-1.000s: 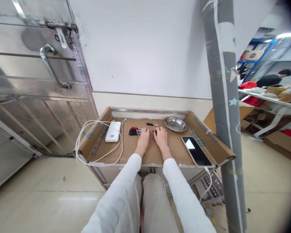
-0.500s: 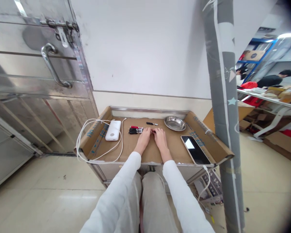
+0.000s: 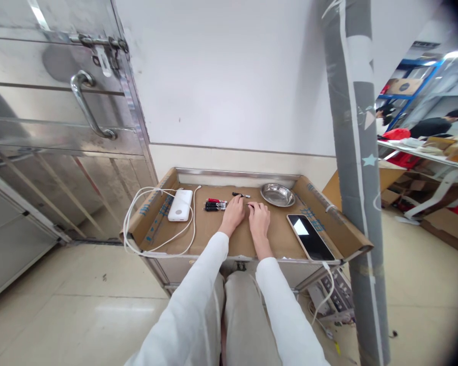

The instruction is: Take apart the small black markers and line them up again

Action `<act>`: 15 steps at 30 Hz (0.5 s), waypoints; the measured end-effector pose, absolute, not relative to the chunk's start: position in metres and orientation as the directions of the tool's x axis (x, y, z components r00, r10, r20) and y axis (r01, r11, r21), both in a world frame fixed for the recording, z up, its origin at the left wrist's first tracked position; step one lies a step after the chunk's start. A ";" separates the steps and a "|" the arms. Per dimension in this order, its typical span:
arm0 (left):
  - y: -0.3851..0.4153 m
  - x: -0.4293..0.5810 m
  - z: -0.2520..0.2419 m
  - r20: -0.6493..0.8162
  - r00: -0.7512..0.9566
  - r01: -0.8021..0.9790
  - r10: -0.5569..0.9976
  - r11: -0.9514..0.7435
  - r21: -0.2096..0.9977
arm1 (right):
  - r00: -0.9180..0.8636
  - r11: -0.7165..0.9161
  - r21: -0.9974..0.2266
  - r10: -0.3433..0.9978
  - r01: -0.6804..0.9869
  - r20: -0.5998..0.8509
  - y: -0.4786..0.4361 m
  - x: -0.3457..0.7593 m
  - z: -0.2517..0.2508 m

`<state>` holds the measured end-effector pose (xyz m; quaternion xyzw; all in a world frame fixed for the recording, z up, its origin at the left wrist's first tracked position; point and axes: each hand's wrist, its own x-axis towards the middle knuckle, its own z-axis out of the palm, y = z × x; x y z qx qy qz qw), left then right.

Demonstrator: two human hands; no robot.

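Note:
My left hand point(image 3: 234, 212) is over the middle of the cardboard-lined tabletop point(image 3: 208, 236), its fingers bent together with the tips hidden. Just past them lies a black marker point(image 3: 241, 194) with a pale end; whether they touch it I cannot tell. Close on the right, a small gap away, my right hand point(image 3: 259, 219) has its fingers curled and pinched. Anything inside either hand is too small or hidden to make out. Beside my left hand, a red pen point(image 3: 216, 200) lies in a row with several black pens point(image 3: 213, 208).
A white power bank point(image 3: 180, 205) with a looped white cable point(image 3: 194, 223) occupies the left side. At the right are a shallow metal bowl point(image 3: 278, 195) and a phone point(image 3: 310, 237). Raised cardboard sides border the surface. A grey wrapped pole point(image 3: 356, 152) stands beside it.
My hands were together at the middle; now they have come slightly apart. The left has shifted up toward the lone black marker, the right a little to the right. The view has shifted slightly.

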<state>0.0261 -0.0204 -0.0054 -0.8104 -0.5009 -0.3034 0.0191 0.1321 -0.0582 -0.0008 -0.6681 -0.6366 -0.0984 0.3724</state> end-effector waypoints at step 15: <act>-0.051 0.012 0.003 0.421 0.544 0.735 0.726 -0.654 0.178 | 0.223 0.251 -0.564 0.735 0.787 0.640 -0.070 0.135 0.005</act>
